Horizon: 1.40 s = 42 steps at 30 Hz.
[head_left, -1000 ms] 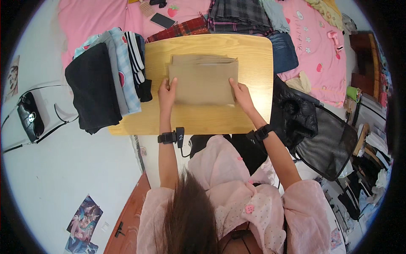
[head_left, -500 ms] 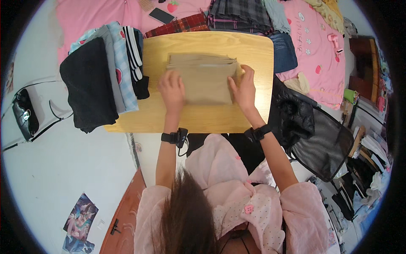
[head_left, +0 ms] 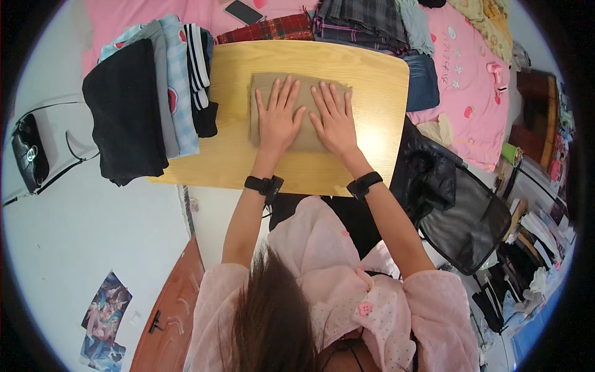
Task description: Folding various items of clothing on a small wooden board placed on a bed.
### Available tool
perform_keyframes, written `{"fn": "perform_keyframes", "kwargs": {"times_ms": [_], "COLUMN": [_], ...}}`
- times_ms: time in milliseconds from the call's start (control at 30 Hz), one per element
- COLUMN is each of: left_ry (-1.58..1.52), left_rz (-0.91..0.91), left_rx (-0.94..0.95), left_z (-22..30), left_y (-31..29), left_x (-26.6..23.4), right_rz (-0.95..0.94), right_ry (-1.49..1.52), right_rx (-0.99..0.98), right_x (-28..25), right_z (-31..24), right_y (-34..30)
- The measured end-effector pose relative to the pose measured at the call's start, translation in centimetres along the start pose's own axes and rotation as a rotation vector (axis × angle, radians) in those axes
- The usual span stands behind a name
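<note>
A khaki-brown folded garment [head_left: 308, 137] lies as a flat rectangle in the middle of the wooden table [head_left: 223, 167]. Its exact kind cannot be made out. My left hand [head_left: 279, 118] rests flat on its left half, fingers stretched out and pointing away from me. On the right half lies my right hand [head_left: 334, 121], palm down with its fingers spread. A gap between the two thumbs shows the cloth. Both hands cover much of the garment's surface.
Folded clothes, among them a black garment [head_left: 121, 118], are stacked at the table's left. Beyond the far edge lie red plaid cloth [head_left: 266, 30], dark plaid cloth [head_left: 362, 25] and a phone [head_left: 243, 11] on a pink bed. A black mesh chair [head_left: 468, 217] stands at right.
Both hands have moved inward from the garment's sides onto its top and flattened out. The garment's far edge lies flatter. The whole view has shifted slightly.
</note>
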<state>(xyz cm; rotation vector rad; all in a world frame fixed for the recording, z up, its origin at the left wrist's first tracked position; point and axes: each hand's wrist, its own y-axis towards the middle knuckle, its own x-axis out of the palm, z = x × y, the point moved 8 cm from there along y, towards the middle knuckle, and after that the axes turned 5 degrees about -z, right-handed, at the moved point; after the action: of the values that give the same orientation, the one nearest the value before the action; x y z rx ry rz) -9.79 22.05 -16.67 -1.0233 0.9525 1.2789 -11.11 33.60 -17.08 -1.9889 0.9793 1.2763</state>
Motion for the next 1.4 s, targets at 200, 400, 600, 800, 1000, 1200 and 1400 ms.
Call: {"fn": "perform_keyframes", "kwargs": {"times_ms": [200, 400, 600, 800, 1000, 1200, 1400], "left_ry": [-0.133, -0.716, -1.268, -1.429, -1.440, -0.833, -0.701], "left_rz": [0.065, 0.220, 0.081, 0.299, 0.156, 0.025, -0.138], "left_rx": [-0.040, -0.565, -0.744, -0.708, -0.798, -0.626, -0.492], "left_z": [-1.3, -8.6, -9.1, -10.6, -11.9, -14.9, -9.4], "left_y": [-0.5, -3.1, -4.3, -6.4, -6.8, -6.3, -2.9], "left_x": [-0.9, -1.0, -1.1, -2.2, 0.4, 4.6, 1.8], "right_rz": [0.336, 0.033, -0.042, -0.366, 0.059, -0.288, -0.450], "right_ry": [0.169, 1.419, 1.077, 1.303, 1.044, 1.147, 1.165], "right_rx": [0.171, 0.531, 0.185, 0.163, 0.380, 0.525, 0.462], "right_x": [-3.4, 0.7, -3.2, -2.8, -0.3, 2.7, 3.5], "right_z": [2.6, 9.1, 5.9, 4.3, 9.2, 7.2, 5.9], "right_y": [-1.3, -2.3, -3.5, -5.0, -3.0, -1.1, -1.8]}}
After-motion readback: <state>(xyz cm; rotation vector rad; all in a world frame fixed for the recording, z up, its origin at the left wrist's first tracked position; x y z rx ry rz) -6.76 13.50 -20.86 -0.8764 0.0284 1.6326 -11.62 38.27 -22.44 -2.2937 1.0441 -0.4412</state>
